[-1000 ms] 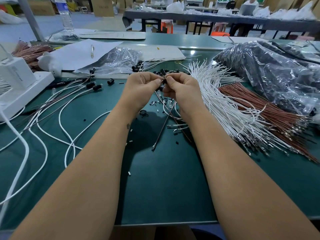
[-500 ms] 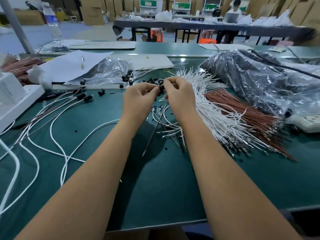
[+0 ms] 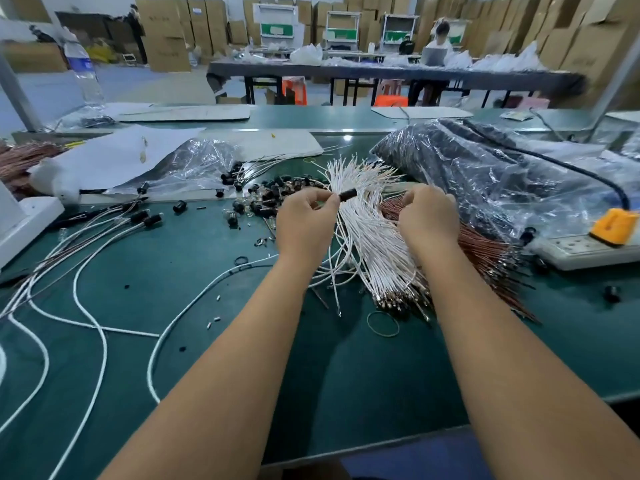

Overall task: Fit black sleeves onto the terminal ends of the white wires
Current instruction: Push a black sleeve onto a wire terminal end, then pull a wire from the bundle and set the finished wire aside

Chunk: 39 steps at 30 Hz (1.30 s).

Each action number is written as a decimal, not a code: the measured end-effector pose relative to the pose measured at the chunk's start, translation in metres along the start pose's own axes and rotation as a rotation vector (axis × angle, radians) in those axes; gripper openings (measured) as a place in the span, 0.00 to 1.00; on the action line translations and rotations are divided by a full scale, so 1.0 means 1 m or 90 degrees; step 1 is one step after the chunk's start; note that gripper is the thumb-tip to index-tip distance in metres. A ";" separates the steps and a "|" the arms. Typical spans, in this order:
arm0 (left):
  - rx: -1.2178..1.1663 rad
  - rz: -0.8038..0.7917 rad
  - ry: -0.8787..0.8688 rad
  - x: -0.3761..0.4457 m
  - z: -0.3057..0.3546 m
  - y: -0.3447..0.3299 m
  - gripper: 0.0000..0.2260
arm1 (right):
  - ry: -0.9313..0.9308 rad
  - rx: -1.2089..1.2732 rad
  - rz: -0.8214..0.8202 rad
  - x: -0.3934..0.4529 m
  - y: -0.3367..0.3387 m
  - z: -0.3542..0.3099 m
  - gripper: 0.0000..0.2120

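My left hand (image 3: pixel 304 220) pinches a short black sleeve (image 3: pixel 348 194) between thumb and forefinger, just above the fanned bundle of white wires (image 3: pixel 367 244). My right hand (image 3: pixel 427 213) lies farther right, on the bundle where it meets the brown wires (image 3: pixel 485 247). Its fingers curl down among the strands, and the fingertips are hidden. A pile of loose black sleeves (image 3: pixel 277 194) lies left of my left hand. Long white wires with black sleeves on their ends (image 3: pixel 147 218) trail across the left of the green mat.
A clear plastic bag of black parts (image 3: pixel 485 168) fills the back right. A white power strip (image 3: pixel 581 249) with an orange plug (image 3: pixel 614 221) sits at the right edge. A white device (image 3: pixel 24 220) stands far left. A rubber band (image 3: pixel 382 323) lies by the wires' metal ends.
My hands have come apart. The right hand moved right onto the wire bundle, while the left keeps a black sleeve. The view has tilted up and shifted right.
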State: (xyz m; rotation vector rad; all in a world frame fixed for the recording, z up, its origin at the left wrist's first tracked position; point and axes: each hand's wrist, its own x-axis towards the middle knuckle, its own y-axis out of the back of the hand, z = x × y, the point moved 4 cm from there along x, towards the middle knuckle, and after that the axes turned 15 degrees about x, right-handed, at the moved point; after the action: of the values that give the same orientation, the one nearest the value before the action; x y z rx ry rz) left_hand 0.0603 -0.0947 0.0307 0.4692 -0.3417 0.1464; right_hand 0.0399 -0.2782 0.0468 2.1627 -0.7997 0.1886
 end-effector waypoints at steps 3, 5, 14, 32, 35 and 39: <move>0.040 -0.031 0.006 -0.009 -0.008 -0.014 0.06 | -0.052 -0.130 -0.026 0.002 0.004 0.018 0.21; 0.061 -0.039 0.003 -0.012 -0.011 -0.017 0.06 | -0.084 -0.161 -0.051 0.004 0.003 0.024 0.20; -0.010 -0.018 0.011 -0.015 -0.009 -0.017 0.06 | -0.050 -0.130 0.016 0.007 0.002 0.030 0.13; -0.099 0.002 0.026 -0.018 -0.009 -0.008 0.06 | 0.106 -0.092 0.194 0.000 0.022 0.006 0.12; -0.095 -0.001 0.025 -0.017 -0.009 -0.009 0.06 | 0.192 -0.085 0.225 -0.001 0.025 -0.012 0.13; -0.106 -0.004 0.016 -0.018 -0.007 -0.009 0.06 | 0.296 -0.051 0.245 -0.004 0.031 -0.042 0.13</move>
State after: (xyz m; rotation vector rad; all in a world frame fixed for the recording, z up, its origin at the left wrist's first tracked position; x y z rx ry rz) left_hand 0.0472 -0.1008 0.0148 0.3034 -0.3245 0.1168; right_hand 0.0239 -0.2601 0.0931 1.7681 -0.9162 0.8083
